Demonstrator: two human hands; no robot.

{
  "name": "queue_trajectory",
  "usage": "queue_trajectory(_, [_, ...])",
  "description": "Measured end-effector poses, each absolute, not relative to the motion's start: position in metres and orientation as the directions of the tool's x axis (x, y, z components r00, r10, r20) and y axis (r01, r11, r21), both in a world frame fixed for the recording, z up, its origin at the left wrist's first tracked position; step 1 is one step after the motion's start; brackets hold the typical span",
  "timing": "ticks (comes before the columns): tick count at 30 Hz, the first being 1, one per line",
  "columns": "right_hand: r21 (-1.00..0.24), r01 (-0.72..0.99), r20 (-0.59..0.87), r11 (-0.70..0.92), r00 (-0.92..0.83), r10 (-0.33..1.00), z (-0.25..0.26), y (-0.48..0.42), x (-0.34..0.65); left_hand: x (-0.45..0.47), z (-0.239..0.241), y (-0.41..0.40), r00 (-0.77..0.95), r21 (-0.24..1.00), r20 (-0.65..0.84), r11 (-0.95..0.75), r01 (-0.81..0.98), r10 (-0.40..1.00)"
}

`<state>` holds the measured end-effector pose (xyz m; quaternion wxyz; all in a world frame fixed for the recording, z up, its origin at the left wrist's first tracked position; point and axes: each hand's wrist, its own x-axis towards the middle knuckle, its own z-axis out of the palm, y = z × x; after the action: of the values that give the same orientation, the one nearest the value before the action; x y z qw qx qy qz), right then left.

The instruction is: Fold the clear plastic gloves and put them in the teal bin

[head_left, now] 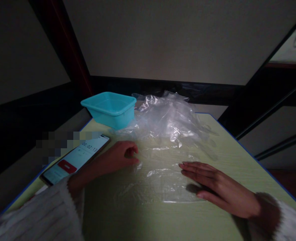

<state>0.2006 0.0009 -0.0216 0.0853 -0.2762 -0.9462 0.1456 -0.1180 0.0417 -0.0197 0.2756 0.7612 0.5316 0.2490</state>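
Observation:
A clear plastic bag (160,182) lies flat on the pale green table (163,221) between my hands. My left hand (117,155) rests at the sheet's left edge with fingers curled into a loose fist, pinching or pressing the plastic there. My right hand (220,187) lies palm down on the sheet's right edge, fingers stretched out flat and pointing left. Behind the flat bag sits a crumpled heap of several clear plastic bags (170,117).
A turquoise plastic tub (110,108) stands at the back left of the table. A phone (75,159) showing a timer and a red button lies at the left edge. The table's blue-trimmed edges run along left and right; a dark frame and wall lie behind.

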Motion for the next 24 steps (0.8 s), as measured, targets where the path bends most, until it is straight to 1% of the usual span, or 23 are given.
queue_trajectory(2, [-0.321,0.499,0.078,0.805,-0.833,0.548,-0.0211,0.0010,0.2003,-0.1167,-0.0199,0.0386,0.342,0.720,0.047,-0.269,0.639,0.939])
queue_trajectory(8, [-0.331,0.494,0.089,0.804,-0.832,0.548,-0.0200,0.0018,0.1994,-0.1146,-0.0203,0.0375,0.397,0.788,0.003,-0.247,0.565,0.918])
queue_trajectory(12, [-0.319,0.497,0.087,0.807,-0.833,0.547,-0.0209,0.0020,0.1998,-0.1125,-0.0205,0.0371,0.414,0.804,-0.027,-0.227,0.550,0.910])
queue_trajectory(18, [-0.298,0.504,0.064,0.811,-0.837,0.544,-0.0214,0.0015,0.2000,-0.1092,-0.0223,0.0352,0.405,0.821,-0.033,-0.206,0.532,0.914])
queue_trajectory(24, [-0.338,0.501,0.090,0.797,-0.825,0.558,-0.0204,0.0012,0.1990,-0.1075,-0.0205,0.0349,0.433,0.823,-0.020,-0.231,0.519,0.901])
